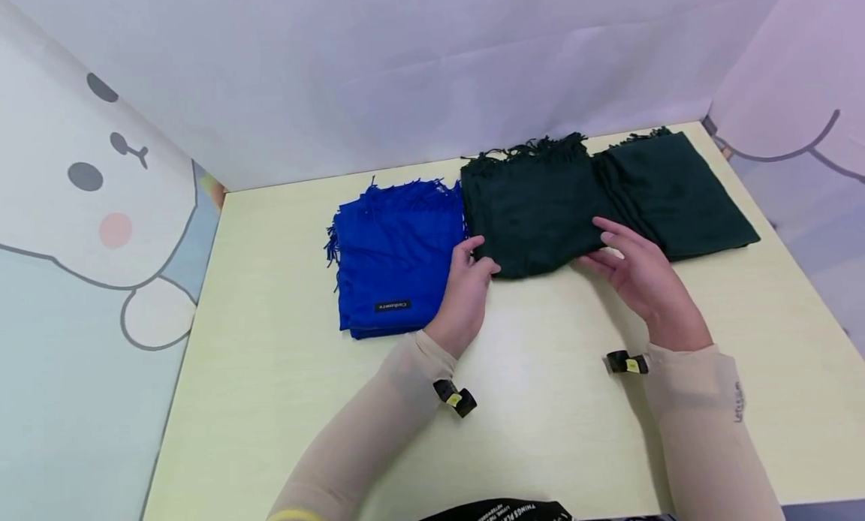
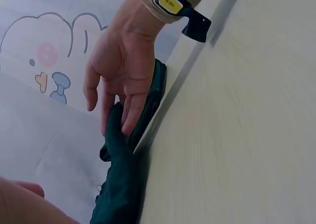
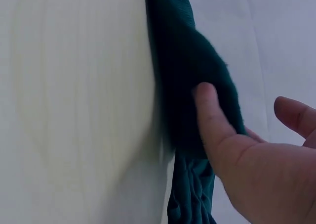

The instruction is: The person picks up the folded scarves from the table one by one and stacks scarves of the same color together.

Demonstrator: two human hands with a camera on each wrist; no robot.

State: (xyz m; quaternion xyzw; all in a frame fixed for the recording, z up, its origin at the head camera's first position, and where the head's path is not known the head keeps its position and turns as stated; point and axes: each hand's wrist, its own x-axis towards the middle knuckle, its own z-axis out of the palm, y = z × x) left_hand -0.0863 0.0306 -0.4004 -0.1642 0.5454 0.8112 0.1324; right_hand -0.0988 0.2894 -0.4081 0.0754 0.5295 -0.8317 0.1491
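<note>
One green cloth lies folded along the far side of the tabletop, its front apparently flanked to keep that edge in line. The left grip, digits parted, touches its near left corner; the right grip, loosely spread, touches farther right. A blue cloth lies just beside.

A pale table adjoins a white backdrop (cartoon face leftward).
</note>
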